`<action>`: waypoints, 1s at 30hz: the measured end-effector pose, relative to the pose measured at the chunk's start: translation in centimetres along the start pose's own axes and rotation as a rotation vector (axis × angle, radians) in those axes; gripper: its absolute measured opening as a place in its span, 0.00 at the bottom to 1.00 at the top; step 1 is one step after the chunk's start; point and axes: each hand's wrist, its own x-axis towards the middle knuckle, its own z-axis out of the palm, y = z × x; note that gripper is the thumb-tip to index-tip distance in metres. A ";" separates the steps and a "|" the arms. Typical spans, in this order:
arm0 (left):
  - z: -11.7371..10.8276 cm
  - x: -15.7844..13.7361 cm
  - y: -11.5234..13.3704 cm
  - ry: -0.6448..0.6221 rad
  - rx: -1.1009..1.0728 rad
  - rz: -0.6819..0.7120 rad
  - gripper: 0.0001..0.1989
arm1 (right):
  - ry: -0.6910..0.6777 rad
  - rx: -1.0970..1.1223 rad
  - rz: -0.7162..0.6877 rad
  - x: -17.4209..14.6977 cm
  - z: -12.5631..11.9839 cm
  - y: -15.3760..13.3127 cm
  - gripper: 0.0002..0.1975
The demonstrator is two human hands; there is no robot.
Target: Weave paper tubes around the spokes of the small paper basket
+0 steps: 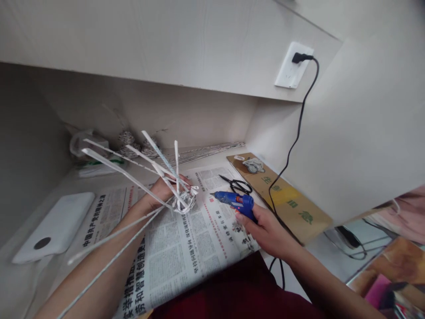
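My left hand (pixel 161 191) holds a small woven piece of rolled newspaper tubes (pixel 183 200) above a spread newspaper (pixel 186 248). Long white paper tubes (pixel 126 166) stick out of it up, to the left and down past my forearm. My right hand (pixel 265 228) grips a blue hot glue gun (pixel 236 201), its nozzle pointing left, a short gap from the woven piece. A red light glows on the gun's body. The gun's black cable (pixel 294 146) runs up to a wall socket (pixel 292 65).
Black scissors (pixel 239 185) lie on the newspaper behind the glue gun. A brown board with green characters (pixel 288 204) lies at right. A white power bank (pixel 55 227) rests at left. Rolled paper tubes (pixel 206 151) and woven pieces (pixel 133 144) sit at the back wall.
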 end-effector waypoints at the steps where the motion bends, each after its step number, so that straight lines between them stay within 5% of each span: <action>1: -0.1 0.1 -0.1 0.023 0.006 0.005 0.11 | 0.028 -0.016 0.030 0.3 -0.1 0.7 0.16; 9: -0.6 0.4 -1.5 0.261 -0.152 -0.004 0.10 | 0.338 -0.424 0.109 3.6 -3.7 7.0 0.23; 22: -3.2 1.5 -4.4 0.535 -0.346 0.000 0.16 | 0.337 -1.184 0.268 4.5 -8.0 14.8 0.26; 26: -3.8 1.6 -4.5 0.570 -0.433 0.011 0.15 | 0.299 -1.153 0.326 4.4 -8.7 13.2 0.25; 30: -4.2 1.6 -4.6 0.574 -0.448 -0.016 0.15 | 0.295 -1.133 0.175 6.2 -7.6 7.6 0.19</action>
